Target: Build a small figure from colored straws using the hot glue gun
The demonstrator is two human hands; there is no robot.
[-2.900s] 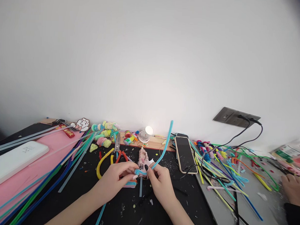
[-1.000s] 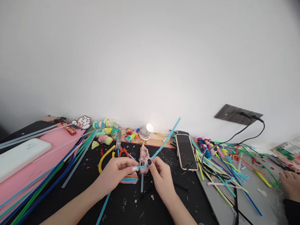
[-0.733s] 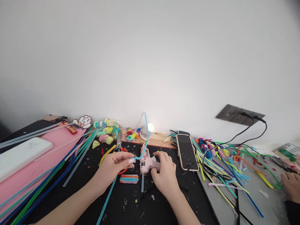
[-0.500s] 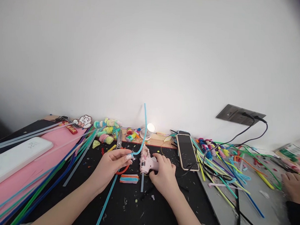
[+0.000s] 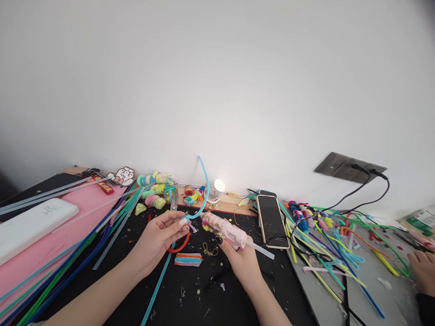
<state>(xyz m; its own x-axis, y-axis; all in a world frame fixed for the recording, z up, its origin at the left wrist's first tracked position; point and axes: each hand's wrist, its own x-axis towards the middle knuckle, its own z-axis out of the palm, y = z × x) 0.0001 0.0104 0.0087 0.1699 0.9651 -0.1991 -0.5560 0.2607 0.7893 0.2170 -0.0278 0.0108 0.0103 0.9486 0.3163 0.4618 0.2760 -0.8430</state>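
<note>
My left hand (image 5: 159, 239) pinches the bent lower end of a light blue pipe cleaner (image 5: 204, 187), which curves up toward the wall. My right hand (image 5: 238, 256) grips a pink hot glue gun (image 5: 226, 229), lifted off the black mat and lying level. Its nozzle points left, close to the pinched end of the pipe cleaner, and a clear glue stick pokes out of its back to the right. A small striped bundle of blue, pink and orange pipe cleaner (image 5: 188, 259) lies on the mat below both hands.
A phone (image 5: 271, 220) lies face up right of the glue gun. Scissors (image 5: 173, 200), fuzzy rings and a small lamp (image 5: 218, 186) sit at the back. Long pipe cleaners cover a pink sheet (image 5: 36, 256) at left and the grey table at right, where another person's hand (image 5: 424, 273) rests.
My right hand let go of the blue pipe cleaner, took the glue gun off the mat and turned its nozzle toward my left hand. The pipe cleaner swung from leaning right to upright.
</note>
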